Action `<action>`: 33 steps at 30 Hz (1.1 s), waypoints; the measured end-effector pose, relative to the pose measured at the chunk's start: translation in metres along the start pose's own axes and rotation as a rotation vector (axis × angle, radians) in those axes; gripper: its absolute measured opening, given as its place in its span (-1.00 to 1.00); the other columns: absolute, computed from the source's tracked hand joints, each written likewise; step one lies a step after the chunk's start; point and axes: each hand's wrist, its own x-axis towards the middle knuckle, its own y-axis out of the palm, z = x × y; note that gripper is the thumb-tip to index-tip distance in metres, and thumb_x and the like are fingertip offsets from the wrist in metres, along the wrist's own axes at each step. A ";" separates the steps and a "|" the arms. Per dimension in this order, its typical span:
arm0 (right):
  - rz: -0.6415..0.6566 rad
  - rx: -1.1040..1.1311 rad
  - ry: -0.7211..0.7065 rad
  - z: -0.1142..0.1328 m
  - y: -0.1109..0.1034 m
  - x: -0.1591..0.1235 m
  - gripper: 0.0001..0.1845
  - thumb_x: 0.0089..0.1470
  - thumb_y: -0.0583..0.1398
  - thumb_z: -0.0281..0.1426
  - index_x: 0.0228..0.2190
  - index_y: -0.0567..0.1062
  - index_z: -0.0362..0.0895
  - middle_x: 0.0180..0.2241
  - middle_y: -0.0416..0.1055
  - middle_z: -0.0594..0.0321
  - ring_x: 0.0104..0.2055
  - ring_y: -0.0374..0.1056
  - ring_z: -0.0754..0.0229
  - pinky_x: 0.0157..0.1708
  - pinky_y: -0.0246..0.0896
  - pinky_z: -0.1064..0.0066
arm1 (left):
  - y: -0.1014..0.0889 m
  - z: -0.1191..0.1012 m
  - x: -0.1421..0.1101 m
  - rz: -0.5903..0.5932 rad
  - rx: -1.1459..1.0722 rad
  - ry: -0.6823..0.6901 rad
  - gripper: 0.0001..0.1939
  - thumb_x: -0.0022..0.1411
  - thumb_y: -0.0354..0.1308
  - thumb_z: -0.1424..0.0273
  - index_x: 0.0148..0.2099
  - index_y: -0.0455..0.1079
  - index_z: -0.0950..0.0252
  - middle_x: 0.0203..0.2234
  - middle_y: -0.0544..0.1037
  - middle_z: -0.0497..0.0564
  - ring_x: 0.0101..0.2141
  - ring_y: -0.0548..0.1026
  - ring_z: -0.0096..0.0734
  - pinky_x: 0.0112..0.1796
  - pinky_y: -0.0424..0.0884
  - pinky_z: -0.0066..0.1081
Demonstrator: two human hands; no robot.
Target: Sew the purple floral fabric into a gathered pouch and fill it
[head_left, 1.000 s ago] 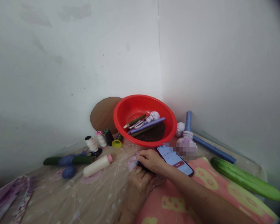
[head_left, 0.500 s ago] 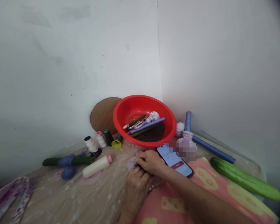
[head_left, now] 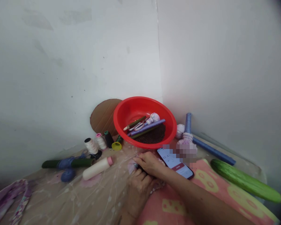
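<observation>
My left hand [head_left: 137,183] and my right hand [head_left: 150,163] are together near the front of the table, both with curled fingers. Between and under them is a bunched piece of light purple floral cloth [head_left: 131,166], gripped at the fingertips. More patterned fabric shows beneath my right wrist. My fingers hide most of the piece, and a small dark part at the thumb is too unclear to name. Just right of my right hand lies a phone [head_left: 178,167] with a lit timer screen.
Behind my hands stands a red basin [head_left: 145,145] holding dark grains, scissors and wrapped sticks. Thread spools [head_left: 101,141], a white bottle [head_left: 96,168] and a blue yarn ball [head_left: 67,175] lie left. A cloth-headed stick [head_left: 188,123] and a long green gourd [head_left: 245,181] lie right.
Both hands stay in nearly the same place, with slight finger movement around the cloth. The whole view has shifted a little.
</observation>
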 end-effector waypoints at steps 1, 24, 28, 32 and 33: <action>-0.022 0.088 0.019 -0.002 0.004 0.002 -0.56 0.01 -0.03 -0.20 -0.69 0.36 -0.22 -0.72 0.20 0.33 -0.63 0.04 0.37 -0.64 -0.17 0.52 | 0.000 0.000 0.000 0.002 0.003 0.003 -0.79 0.11 0.03 0.37 -0.50 0.42 0.28 -0.63 0.45 0.00 -0.54 0.35 -0.43 -0.52 0.24 -0.42; -0.129 0.491 0.382 -0.037 -0.073 0.094 -0.71 0.06 -0.02 -0.32 -0.63 0.20 -0.19 -0.70 0.22 0.34 -0.70 0.13 0.43 -0.69 0.07 0.60 | -0.003 -0.004 0.003 -0.015 0.067 -0.002 -0.77 0.12 0.03 0.35 -0.52 0.40 0.27 -0.75 0.34 -0.06 -0.63 0.28 -0.50 -0.59 0.14 -0.46; 0.024 0.138 0.417 -0.067 -0.076 0.098 -0.86 -0.02 0.12 -0.40 -0.50 0.37 -0.26 -0.49 0.36 0.20 -0.44 0.30 0.29 -0.41 0.21 0.44 | -0.004 -0.004 0.004 -0.011 0.073 -0.003 -0.79 0.11 0.04 0.36 -0.52 0.40 0.28 -0.74 0.35 -0.07 -0.63 0.28 -0.50 -0.59 0.14 -0.46; 0.148 -0.168 0.480 -0.085 -0.081 0.099 -0.73 0.06 0.05 -0.34 -0.19 0.31 -0.22 -0.19 0.28 0.15 -0.22 0.26 0.21 -0.25 0.21 0.25 | -0.004 -0.004 0.004 -0.008 0.065 -0.001 -0.79 0.11 0.04 0.37 -0.52 0.40 0.28 -0.74 0.35 -0.07 -0.63 0.27 -0.50 -0.59 0.14 -0.46; 0.172 -0.227 0.492 -0.087 -0.081 0.099 -0.71 0.07 0.04 -0.34 -0.16 0.29 -0.21 -0.16 0.26 0.14 -0.19 0.25 0.20 -0.24 0.21 0.24 | -0.004 -0.004 0.004 -0.004 0.065 -0.004 -0.79 0.10 0.04 0.37 -0.52 0.40 0.28 -0.74 0.35 -0.07 -0.63 0.27 -0.50 -0.59 0.13 -0.46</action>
